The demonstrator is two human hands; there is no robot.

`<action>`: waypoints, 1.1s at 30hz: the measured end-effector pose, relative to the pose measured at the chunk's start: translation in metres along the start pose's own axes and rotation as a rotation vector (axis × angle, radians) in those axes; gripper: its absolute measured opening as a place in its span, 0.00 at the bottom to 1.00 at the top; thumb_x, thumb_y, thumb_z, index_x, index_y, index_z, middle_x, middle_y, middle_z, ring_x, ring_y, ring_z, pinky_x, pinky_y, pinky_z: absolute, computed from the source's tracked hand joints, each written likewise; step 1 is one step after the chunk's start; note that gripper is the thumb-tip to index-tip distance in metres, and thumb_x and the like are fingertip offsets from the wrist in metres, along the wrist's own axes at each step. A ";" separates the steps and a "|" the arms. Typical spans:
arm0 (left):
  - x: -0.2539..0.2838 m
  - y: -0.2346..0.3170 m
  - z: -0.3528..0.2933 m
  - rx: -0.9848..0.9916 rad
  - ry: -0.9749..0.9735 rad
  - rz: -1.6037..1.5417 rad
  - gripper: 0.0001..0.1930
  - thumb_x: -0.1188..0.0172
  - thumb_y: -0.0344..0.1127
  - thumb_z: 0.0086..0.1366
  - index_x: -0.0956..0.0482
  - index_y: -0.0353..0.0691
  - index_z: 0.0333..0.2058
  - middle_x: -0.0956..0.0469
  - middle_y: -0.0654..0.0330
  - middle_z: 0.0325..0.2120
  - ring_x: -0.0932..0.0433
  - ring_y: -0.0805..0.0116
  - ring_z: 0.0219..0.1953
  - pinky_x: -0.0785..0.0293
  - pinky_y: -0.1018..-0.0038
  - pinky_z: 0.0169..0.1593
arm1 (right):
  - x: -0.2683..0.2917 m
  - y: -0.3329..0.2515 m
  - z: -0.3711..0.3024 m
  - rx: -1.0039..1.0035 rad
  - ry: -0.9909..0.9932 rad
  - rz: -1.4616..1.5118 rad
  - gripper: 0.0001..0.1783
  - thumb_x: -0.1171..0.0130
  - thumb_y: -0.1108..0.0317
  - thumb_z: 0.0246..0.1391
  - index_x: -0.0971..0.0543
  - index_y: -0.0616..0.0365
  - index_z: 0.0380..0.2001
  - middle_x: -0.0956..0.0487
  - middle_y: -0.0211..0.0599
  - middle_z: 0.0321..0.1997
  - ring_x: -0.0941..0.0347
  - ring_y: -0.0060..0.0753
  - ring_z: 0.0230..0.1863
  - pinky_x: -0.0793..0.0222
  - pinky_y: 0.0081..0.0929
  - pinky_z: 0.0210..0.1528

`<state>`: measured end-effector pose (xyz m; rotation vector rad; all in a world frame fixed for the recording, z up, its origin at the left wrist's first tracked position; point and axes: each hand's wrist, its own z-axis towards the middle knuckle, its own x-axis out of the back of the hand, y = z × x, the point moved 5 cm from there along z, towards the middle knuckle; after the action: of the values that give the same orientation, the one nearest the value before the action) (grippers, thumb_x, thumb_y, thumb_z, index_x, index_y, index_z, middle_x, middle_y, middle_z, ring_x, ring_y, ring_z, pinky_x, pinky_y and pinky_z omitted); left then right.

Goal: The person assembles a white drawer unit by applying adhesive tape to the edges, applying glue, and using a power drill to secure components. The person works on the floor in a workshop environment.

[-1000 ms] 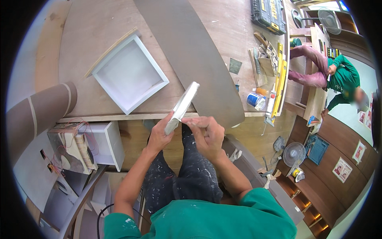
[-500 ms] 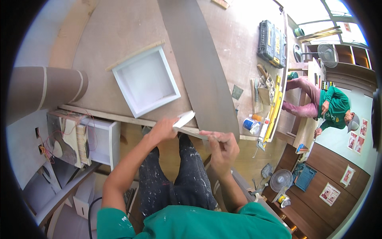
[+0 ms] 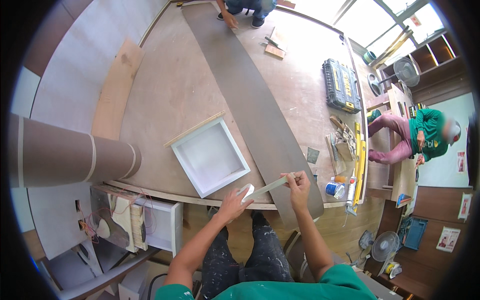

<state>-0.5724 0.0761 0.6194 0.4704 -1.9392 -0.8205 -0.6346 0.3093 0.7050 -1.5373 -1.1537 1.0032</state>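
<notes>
Near the table's front edge, my left hand grips a white roll of tape. A pale tape strip stretches from the roll to my right hand, whose thumb and fingers pinch its end. Below the strip, a long grey-brown sheet lies diagonally across the table, its near end sticking out past the edge. My right hand is above this near end. Just left of the sheet, a shallow white drawer with a raw wood edge rests on the table. At the sheet's far end, another person's hand reaches toward it.
A black tool case, yellow spirit level, sealant tube and blue-white tin stand along the table's right side. A large brown roll is at left. Another person works beyond the table at right.
My hands have moved apart, drawing a length of tape off the roll. The view has shifted, bringing the sheet's far end and a crouching person into sight.
</notes>
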 end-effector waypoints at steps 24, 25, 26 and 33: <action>-0.049 0.011 0.104 0.348 -0.397 -0.347 0.24 0.51 0.36 0.73 0.35 0.29 0.63 0.36 0.46 0.66 0.38 0.53 0.68 0.45 0.66 0.70 | 0.363 0.214 0.311 -0.272 0.469 -0.827 0.15 0.40 0.56 0.59 0.21 0.60 0.34 0.17 0.42 0.35 0.20 0.33 0.37 0.26 0.34 0.38; -0.047 0.015 0.105 0.359 -0.412 -0.337 0.24 0.51 0.36 0.73 0.35 0.29 0.63 0.37 0.46 0.66 0.38 0.54 0.68 0.46 0.66 0.70 | 0.383 0.213 0.327 -0.303 0.515 -0.899 0.16 0.40 0.56 0.59 0.21 0.60 0.35 0.18 0.42 0.36 0.21 0.34 0.38 0.26 0.35 0.39; -0.046 0.018 0.105 0.371 -0.422 -0.326 0.24 0.51 0.36 0.73 0.34 0.29 0.62 0.37 0.47 0.66 0.39 0.54 0.68 0.46 0.67 0.70 | 0.398 0.211 0.343 -0.332 0.543 -0.957 0.16 0.40 0.56 0.59 0.21 0.60 0.35 0.18 0.43 0.37 0.21 0.34 0.39 0.26 0.36 0.40; -0.047 0.025 0.113 0.462 -0.457 -0.348 0.24 0.49 0.35 0.72 0.35 0.30 0.63 0.40 0.48 0.68 0.42 0.55 0.70 0.49 0.66 0.71 | 0.440 0.219 0.412 -0.526 0.540 -1.168 0.19 0.42 0.54 0.58 0.22 0.60 0.41 0.21 0.46 0.43 0.23 0.41 0.44 0.28 0.40 0.45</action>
<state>-0.6488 0.1628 0.5706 0.9854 -2.5312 -0.7332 -0.8835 0.7937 0.3666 -1.0511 -1.6164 -0.4919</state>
